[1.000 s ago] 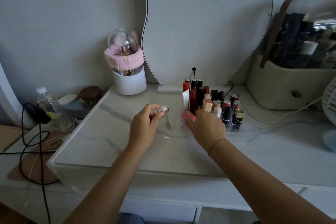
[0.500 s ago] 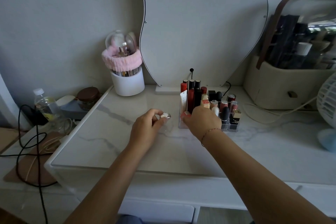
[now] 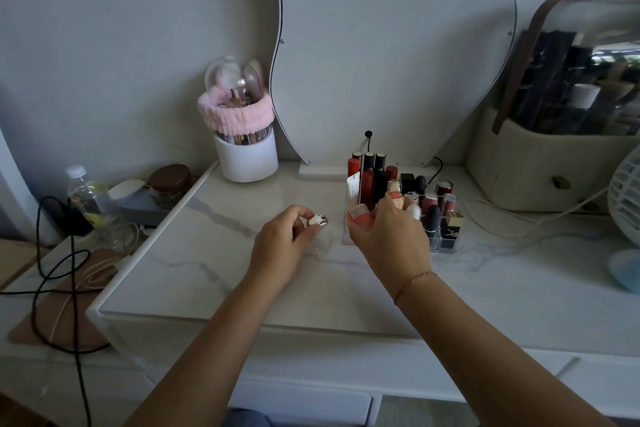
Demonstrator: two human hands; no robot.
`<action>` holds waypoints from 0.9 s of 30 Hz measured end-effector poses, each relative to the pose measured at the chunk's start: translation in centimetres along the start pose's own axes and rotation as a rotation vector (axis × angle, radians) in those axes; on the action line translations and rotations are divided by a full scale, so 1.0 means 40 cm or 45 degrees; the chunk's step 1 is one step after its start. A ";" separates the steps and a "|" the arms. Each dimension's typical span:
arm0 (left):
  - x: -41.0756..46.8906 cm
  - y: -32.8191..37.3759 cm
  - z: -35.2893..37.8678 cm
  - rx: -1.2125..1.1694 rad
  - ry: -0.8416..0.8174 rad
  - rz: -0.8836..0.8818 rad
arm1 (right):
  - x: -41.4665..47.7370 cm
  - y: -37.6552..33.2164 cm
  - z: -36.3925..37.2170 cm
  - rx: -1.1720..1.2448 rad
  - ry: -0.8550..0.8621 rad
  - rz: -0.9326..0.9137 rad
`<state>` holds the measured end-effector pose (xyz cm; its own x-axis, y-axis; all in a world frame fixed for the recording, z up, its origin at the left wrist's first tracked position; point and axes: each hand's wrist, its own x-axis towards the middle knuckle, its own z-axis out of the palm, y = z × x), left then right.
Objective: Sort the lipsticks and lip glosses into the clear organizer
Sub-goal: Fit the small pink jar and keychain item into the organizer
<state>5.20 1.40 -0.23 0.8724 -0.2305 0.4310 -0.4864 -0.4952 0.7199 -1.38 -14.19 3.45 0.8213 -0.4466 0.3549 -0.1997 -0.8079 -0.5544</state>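
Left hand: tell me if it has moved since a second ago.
Yes. The left hand with its small silver item has dropped toward the tabletop, though it remains left of the clear organizer.

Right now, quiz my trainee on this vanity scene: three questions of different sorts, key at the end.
1. True or false: the left hand holds a small silver-capped item.
2. Multiple choice: the right hand holds a coral-pink tube at the clear organizer's A) front-left corner, B) back-right corner, C) middle.
3. Fill in: the band around the white brush holder is ____.

Key: 1 true; 2 A; 3 pink.
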 end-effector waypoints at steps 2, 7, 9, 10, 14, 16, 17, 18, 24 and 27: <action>0.000 0.000 -0.001 -0.002 0.002 0.000 | -0.012 -0.001 -0.007 0.059 0.036 -0.069; -0.001 0.001 -0.001 -0.008 0.001 -0.005 | -0.019 0.000 -0.018 0.176 0.027 -0.124; -0.001 0.003 -0.002 -0.013 -0.002 -0.006 | -0.016 0.002 -0.019 0.187 0.009 -0.144; -0.001 0.003 -0.002 -0.010 -0.001 -0.002 | -0.015 0.003 -0.021 0.188 -0.002 -0.155; -0.002 0.003 -0.001 0.003 0.002 0.013 | -0.014 0.012 -0.026 0.183 -0.040 -0.196; -0.002 0.001 0.001 0.012 -0.011 0.019 | -0.013 0.016 -0.027 0.175 -0.034 -0.212; -0.003 0.001 0.001 0.015 -0.024 0.028 | -0.011 0.018 -0.027 0.172 -0.034 -0.219; -0.004 0.000 0.001 0.018 -0.037 0.045 | -0.009 0.020 -0.027 0.164 -0.041 -0.224; -0.005 0.002 0.002 0.051 -0.060 0.127 | 0.013 0.014 -0.026 -0.104 -0.066 -0.246; -0.004 0.003 0.001 0.050 -0.059 0.118 | 0.025 0.005 -0.018 -0.258 -0.122 -0.206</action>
<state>5.00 1.33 -0.25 0.8255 -0.3147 0.4685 -0.5637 -0.5021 0.6559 -0.99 -15.06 4.25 0.8960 -0.2748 0.3487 -0.1567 -0.9307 -0.3306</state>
